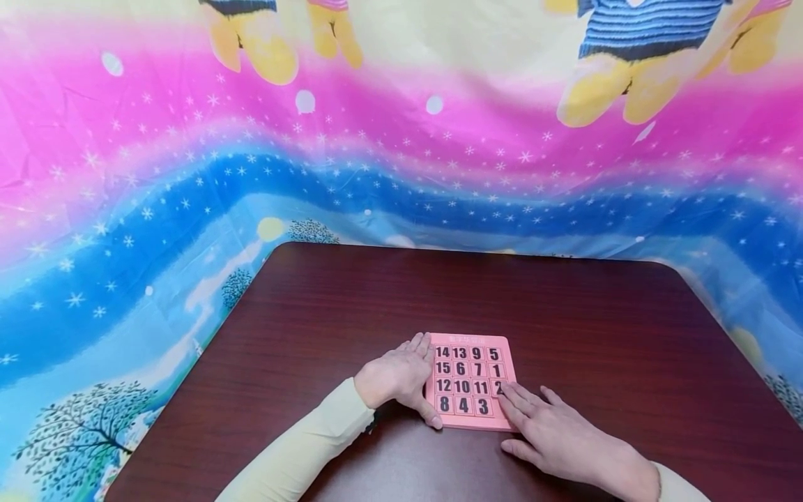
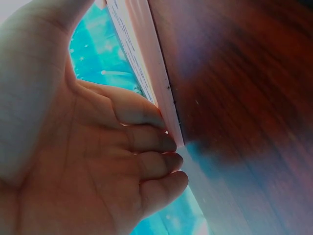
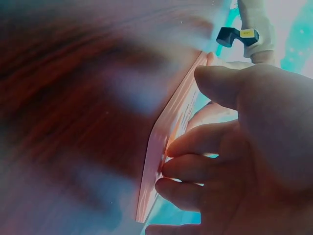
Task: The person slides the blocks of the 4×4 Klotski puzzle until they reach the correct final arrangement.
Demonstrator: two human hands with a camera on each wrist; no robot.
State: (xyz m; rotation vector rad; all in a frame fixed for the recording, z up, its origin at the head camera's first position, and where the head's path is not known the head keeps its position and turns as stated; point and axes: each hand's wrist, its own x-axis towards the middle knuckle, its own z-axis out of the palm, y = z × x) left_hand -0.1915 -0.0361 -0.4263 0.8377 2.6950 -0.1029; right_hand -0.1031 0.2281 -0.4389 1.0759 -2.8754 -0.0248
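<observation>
A pink sliding number puzzle (image 1: 467,416) lies flat on the dark brown table, its tiles printed with black numbers. My left hand (image 1: 401,371) rests along the puzzle's left side, fingers extended at the upper part and thumb at the lower left corner. In the left wrist view, its fingertips (image 2: 168,161) meet the puzzle's side edge. From the right, my right hand (image 1: 552,432) reaches over the frame, fingertips on the tile marked 2 (image 1: 498,388). Its thumb stands apart, off the lower right corner. Below that tile, the bottom row has a gap, partly covered by the fingers.
The brown table (image 1: 351,300) has rounded far corners. Behind and beside it hangs a colourful cloth (image 1: 401,160) with snowflakes, trees and cartoon figures. In the right wrist view, a black device with a yellow label (image 3: 239,35) sits on the left wrist.
</observation>
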